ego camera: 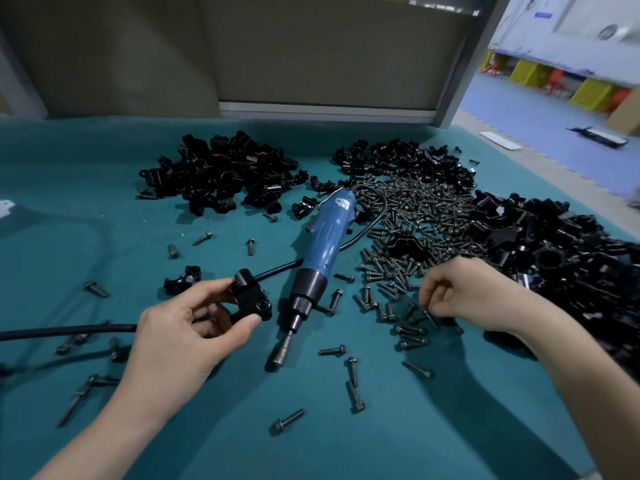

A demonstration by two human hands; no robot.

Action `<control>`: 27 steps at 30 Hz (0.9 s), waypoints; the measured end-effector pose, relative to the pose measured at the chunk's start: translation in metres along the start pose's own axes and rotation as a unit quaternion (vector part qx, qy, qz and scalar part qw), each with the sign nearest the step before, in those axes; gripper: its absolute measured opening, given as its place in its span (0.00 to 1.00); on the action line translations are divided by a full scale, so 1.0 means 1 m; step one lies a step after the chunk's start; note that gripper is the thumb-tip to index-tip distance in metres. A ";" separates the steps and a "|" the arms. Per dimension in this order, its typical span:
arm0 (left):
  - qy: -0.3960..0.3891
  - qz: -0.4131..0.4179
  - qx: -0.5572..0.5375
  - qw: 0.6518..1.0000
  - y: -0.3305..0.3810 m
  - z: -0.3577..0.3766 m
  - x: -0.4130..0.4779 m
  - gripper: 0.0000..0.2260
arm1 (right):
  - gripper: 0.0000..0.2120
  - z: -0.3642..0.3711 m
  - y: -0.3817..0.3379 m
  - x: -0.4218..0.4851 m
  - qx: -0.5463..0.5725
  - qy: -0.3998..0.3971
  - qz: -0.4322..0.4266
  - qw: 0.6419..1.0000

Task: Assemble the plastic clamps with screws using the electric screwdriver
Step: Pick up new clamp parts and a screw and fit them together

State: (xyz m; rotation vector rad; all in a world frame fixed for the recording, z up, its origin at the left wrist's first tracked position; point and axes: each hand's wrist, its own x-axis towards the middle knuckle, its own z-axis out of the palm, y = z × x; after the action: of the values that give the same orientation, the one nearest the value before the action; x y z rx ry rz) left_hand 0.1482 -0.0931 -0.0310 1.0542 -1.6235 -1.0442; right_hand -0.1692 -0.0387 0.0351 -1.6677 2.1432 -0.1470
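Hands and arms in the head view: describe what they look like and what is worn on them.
The left hand and right hand are bare: no gloves, rings or watch show. The left forearm and right forearm are bare too, with no sleeve in view up to the frame's edge. No markings show on them.

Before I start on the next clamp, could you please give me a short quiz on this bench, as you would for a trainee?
1. True or false: the electric screwdriver lies on the green mat, with neither hand touching it.
2. Which holds the black clamp: A) the left hand, B) the right hand, C) neither?
3. What does the right hand pinch between its fingertips?
Key: 1 true; 2 A; 3 a screw, at the near edge of the screw pile.
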 end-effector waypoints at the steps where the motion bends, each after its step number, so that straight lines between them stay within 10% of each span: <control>1: -0.002 0.002 0.003 1.000 0.000 0.000 0.000 0.18 | 0.11 -0.001 -0.001 0.000 0.007 0.011 -0.001 1.000; 12: 0.000 -0.019 0.005 1.000 -0.001 0.000 -0.003 0.20 | 0.10 0.004 -0.006 0.003 -0.021 0.001 0.016 1.000; 21: 0.005 -0.021 0.032 0.999 0.004 -0.001 -0.003 0.19 | 0.08 0.004 -0.058 -0.009 0.377 0.056 -0.126 0.916; 27: 0.005 0.005 0.029 1.000 0.003 0.000 -0.004 0.19 | 0.10 0.040 -0.120 -0.003 0.398 0.066 -0.236 0.884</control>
State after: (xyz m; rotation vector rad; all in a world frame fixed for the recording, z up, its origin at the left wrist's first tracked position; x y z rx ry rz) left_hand 0.1486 -0.0889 -0.0294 1.0863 -1.6580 -0.9893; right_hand -0.0444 -0.0622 0.0395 -1.6111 1.3735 -1.1384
